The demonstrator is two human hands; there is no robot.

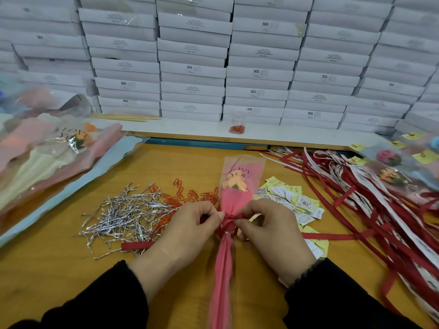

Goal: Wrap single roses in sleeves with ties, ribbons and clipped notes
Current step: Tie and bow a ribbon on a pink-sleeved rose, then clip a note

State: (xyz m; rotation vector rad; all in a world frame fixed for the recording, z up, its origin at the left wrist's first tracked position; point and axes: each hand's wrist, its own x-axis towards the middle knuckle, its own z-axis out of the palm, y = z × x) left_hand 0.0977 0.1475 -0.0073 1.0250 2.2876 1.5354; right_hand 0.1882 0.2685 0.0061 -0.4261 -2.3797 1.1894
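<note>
Ribbon knot hid by fingers

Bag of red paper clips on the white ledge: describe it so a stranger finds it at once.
Look along the white ledge under the wall of stacked boxes. Near its middle stands a small clear bag of clips. It stands apart from the loose clips on the table.

"LOVE YOU" on sleeve; "SGS" on boxes

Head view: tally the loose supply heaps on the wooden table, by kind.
Silver twist ties: 1
Orange paper clips: 1
Paper notes: 1
Red and white ribbons: 1
Total: 4 heaps
</note>
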